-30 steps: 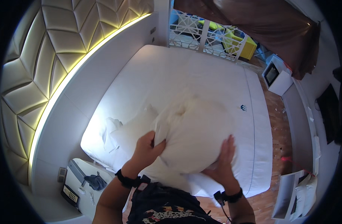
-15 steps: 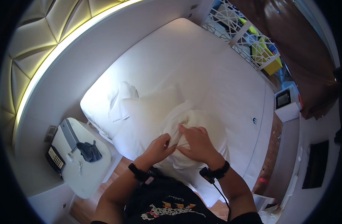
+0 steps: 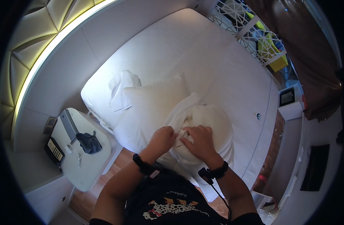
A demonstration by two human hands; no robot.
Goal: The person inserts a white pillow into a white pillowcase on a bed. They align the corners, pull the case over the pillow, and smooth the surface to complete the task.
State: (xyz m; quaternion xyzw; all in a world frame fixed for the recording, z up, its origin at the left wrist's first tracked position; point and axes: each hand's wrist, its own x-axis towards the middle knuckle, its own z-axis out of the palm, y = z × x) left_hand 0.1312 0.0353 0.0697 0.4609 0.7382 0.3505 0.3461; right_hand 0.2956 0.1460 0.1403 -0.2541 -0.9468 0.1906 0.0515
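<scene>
"On the near part of the bed (image 3: 224, 71), are we finding the round white bundle (image 3: 217, 122)?"

"Yes, we are seeing it lying right before the person's torso, a pillow (image 3: 157, 99) resting just beyond, to its left."

"Which way are we taking it to be pointing?"

"It is looking nearly round, so we cannot tell a long axis. Dark marks (image 3: 187, 119) are facing up, and a cloth fold (image 3: 185, 103) is slanting away along its far-left edge."

"And the fingers?"

"The left hand (image 3: 163, 138) is curling its fingers, thumb and forefinger pinching white cloth; the right hand (image 3: 200, 141) is pinching beside it, other fingers bending over the bundle."

"What lettering are we spotting?"

"Small pale script is running across the dark shirt (image 3: 157, 187), above a spotted animal; a tiny dark emblem (image 3: 258, 116) is sitting on the bed."
</scene>
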